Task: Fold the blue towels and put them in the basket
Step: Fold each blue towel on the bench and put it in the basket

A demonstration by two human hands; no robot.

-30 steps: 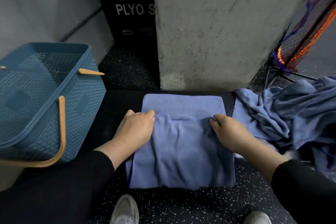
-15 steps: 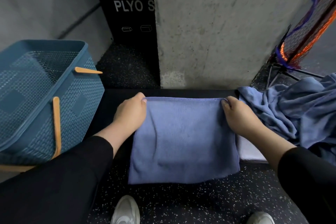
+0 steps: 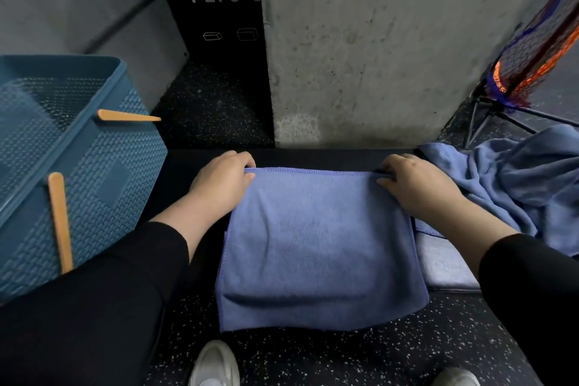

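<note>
Folding in progress: blue towel point(image 3: 316, 247) doubled over on the dark desk point(image 3: 181, 163), near edge draping off the front toward the speckled floor point(image 3: 344, 357). Left hand point(image 3: 221, 182) pinching the far left corner, fingers curled over the hem; right hand point(image 3: 413, 183) pinching the far right corner the same way. Both layers apparently caught at each corner (lower hem hidden under the top one, so not certain).

To do this step well: line up the two far corners before letting go, then press flat and sweep outward to clear the soft ripple across the middle. Next fold probably side to side, to get a packet narrow enough for the basket point(image 3: 78, 147) just beside the left arm, well within reach.

Watch for the hanging front edge pulling the stack off the desk. Heap of unfolded towels point(image 3: 513, 185) waiting at right, touching the right wrist, so plenty left
</note>
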